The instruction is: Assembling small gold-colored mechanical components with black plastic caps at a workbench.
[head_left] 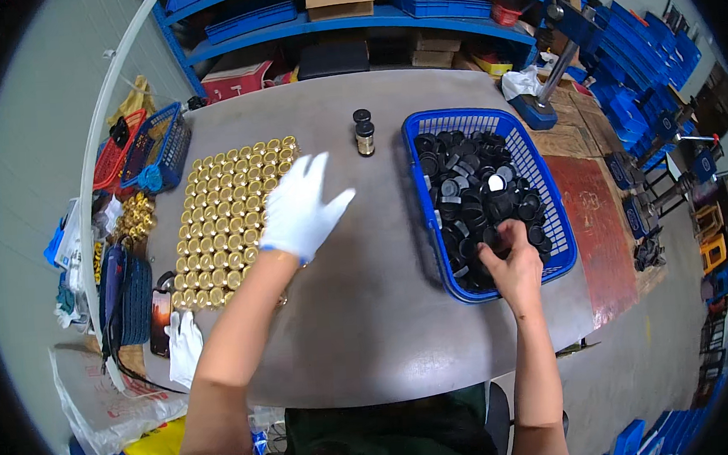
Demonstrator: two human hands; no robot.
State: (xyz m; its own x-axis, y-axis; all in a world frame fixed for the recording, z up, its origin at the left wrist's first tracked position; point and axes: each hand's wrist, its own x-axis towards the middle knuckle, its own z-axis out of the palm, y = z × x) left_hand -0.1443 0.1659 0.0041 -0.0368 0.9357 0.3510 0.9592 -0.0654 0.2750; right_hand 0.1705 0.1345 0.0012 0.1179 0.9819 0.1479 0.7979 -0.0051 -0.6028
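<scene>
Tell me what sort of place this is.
Probably a small factory or packing workshop. A grey worktable holds rows of gold caps and a blue basket of black caps, with blue shelving of bins behind.

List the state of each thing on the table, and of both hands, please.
left hand: gloved in white, open, fingers spread above the table, holding nothing.
right hand: bare, reaching into the black caps; whether it grips one cannot be told.
blue basket: upright, nearly full of black caps.
gold caps: set in neat rows.
two small jars: upright, dark lids on.
spare white glove: lying loose.
</scene>
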